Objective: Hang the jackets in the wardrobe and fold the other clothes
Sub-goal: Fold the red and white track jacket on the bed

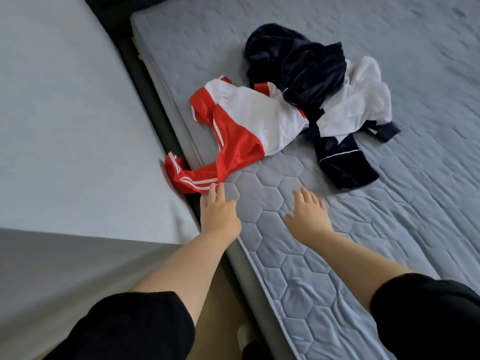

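Your left hand (219, 211): fingers straight, tips at red jacket (233, 141) sleeve, gripping nothing. Your right hand (306, 214): fingers spread, empty, right of red jacket sleeve.

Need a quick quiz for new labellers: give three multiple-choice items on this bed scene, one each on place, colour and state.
1. Where does the sleeve of the red-and-white striped shiny jacket end? A on a chair; B over the left edge of the quilted grey mattress; C under a pillow.
2. The velvety garment behind the jacket is: A green; B yellow; C dark navy.
3. The left hand and right hand are: A open, fingers straight; B both fisted; C holding hangers.
Answers: B, the cuff drops into the gap beside the mattress; C, its fabric looks near-black blue; A, neither hand grips anything.
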A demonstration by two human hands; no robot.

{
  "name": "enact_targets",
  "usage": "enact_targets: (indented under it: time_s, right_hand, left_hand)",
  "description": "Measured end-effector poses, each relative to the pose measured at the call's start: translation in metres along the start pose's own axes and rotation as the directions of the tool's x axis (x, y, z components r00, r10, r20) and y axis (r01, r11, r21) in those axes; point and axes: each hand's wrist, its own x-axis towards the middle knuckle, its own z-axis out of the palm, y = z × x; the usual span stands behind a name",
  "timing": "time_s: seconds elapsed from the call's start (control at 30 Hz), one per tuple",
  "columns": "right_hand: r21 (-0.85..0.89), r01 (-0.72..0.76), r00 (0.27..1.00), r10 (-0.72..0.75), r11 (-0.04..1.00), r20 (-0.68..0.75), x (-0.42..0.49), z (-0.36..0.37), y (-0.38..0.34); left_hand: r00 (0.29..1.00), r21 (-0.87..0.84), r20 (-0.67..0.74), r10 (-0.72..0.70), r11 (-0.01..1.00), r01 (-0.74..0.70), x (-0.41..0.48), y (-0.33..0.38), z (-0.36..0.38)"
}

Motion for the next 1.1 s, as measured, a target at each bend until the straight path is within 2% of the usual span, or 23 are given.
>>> enact_targets:
  time_s: [0.17,0.27,0.37,0.4,0.47,0.53,0.57,0.63,0.67,0.7,0.73,0.8,0.9,1.0,1.03,1.1]
  right_hand:
    - [0.054,-0.008,1.000,0.006,0.999,0.026,0.035,0.040,0.000]
    - [0.112,-0.012,0.999,0.008,0.994,0.033,0.047,0.054,-0.003]
    - [0.159,0.001,1.000,-0.004,0.987,0.017,0.055,0.063,-0.005]
    - [0.177,0.000,1.000,-0.002,0.984,0.010,0.056,0.064,-0.005]
    - [0.209,-0.010,1.000,0.008,0.978,0.012,0.055,0.062,-0.003]
    - [0.225,-0.022,1.000,0.019,0.974,0.015,0.048,0.056,0.000]
    - [0.238,-0.024,1.000,0.023,0.971,0.005,0.045,0.052,0.002]
    - [0.275,-0.017,1.000,0.023,0.961,-0.020,0.038,0.037,0.001]
    - [0.290,-0.001,0.999,0.011,0.957,-0.034,0.037,0.028,-0.002]
    - [0.301,0.025,0.998,-0.009,0.953,-0.055,0.036,0.017,-0.007]
    - [0.299,0.061,0.996,-0.037,0.952,-0.085,0.035,0.006,-0.012]
    - [0.256,0.154,0.981,-0.117,0.954,-0.153,0.031,-0.015,-0.024]
    - [0.184,0.257,0.954,-0.218,0.949,-0.206,0.024,-0.044,-0.033]
    - [0.020,0.300,0.947,-0.295,0.954,-0.131,0.006,-0.069,-0.038]
    - [0.026,0.294,0.953,-0.291,0.955,-0.089,-0.004,-0.077,-0.041]
    - [0.153,0.222,0.974,-0.213,0.963,-0.071,-0.032,-0.090,-0.052]
  left_hand:
    - [0.970,-0.115,0.118,-0.213,0.967,0.226,0.061,-0.011,0.023]
    - [0.964,-0.104,0.149,-0.219,0.966,0.235,0.094,-0.012,0.028]
    - [0.948,-0.220,0.197,-0.251,0.931,0.292,0.120,-0.010,0.030]
    - [0.950,-0.295,0.184,-0.252,0.908,0.298,0.122,-0.009,0.031]
    - [0.973,-0.467,0.054,-0.223,0.856,0.222,0.120,-0.006,0.034]
    - [0.968,-0.647,-0.066,-0.243,0.749,0.144,0.104,0.006,0.031]
    - [0.958,-0.738,-0.047,-0.284,0.656,0.158,0.095,0.016,0.028]
    - [0.911,-0.888,0.126,-0.392,0.366,0.280,0.077,0.038,0.017]
    - [0.886,-0.909,0.209,-0.414,0.252,0.332,0.069,0.046,0.012]
    - [0.892,-0.907,0.240,-0.382,0.239,0.347,0.061,0.051,0.004]
    - [0.929,-0.903,0.223,-0.295,0.298,0.311,0.052,0.053,-0.003]
    - [0.989,-0.913,0.139,-0.057,0.380,0.150,0.030,0.052,-0.021]
    - [0.983,-0.880,0.024,0.180,0.470,-0.065,-0.002,0.042,-0.049]
    - [0.962,-0.815,-0.069,0.265,0.542,-0.208,-0.034,0.030,-0.073]
    - [0.959,-0.786,-0.095,0.267,0.570,-0.237,-0.044,0.026,-0.078]
    - [0.967,-0.715,-0.135,0.218,0.654,-0.247,-0.068,0.017,-0.088]
